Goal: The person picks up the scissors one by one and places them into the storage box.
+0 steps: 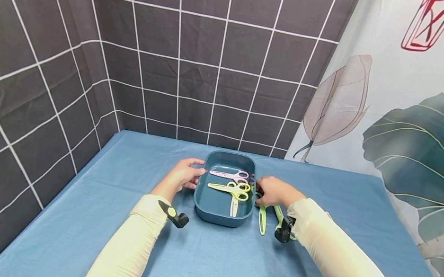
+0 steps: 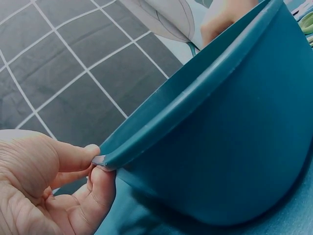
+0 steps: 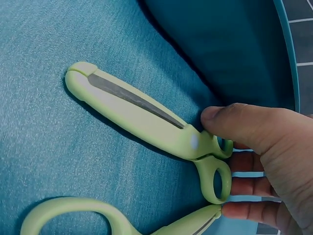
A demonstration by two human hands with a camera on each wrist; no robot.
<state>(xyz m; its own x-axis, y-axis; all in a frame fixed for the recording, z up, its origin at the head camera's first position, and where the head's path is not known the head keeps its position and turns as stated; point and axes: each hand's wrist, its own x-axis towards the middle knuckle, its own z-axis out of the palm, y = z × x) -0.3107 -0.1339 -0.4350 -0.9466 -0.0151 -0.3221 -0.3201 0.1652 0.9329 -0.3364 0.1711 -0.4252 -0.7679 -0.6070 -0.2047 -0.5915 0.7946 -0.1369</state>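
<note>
A deep blue plastic bin (image 1: 218, 218) stands on the cloth-covered table. My left hand (image 1: 183, 175) pinches the lip at the bin's left end between thumb and fingers, plain in the left wrist view. Beyond the bin's right wall, my right hand (image 1: 276, 192) is at the handles of green scissors (image 3: 137, 115) lying flat. Its thumb overlaps the handle and its fingertips sit right at the finger loops. More green scissors (image 3: 73, 203) lie alongside, partly out of the right wrist view. Inside the bin are pink scissors (image 1: 226, 175) and yellow scissors (image 1: 220, 187).
Another pale blade (image 1: 234, 208) points toward the bin's front, under the yellow scissors. Blue cloth (image 1: 104, 236) covers the table. A dark grid-patterned curtain (image 1: 196, 77) hangs behind and at left, a leaf-print cloth (image 1: 385, 86) at right.
</note>
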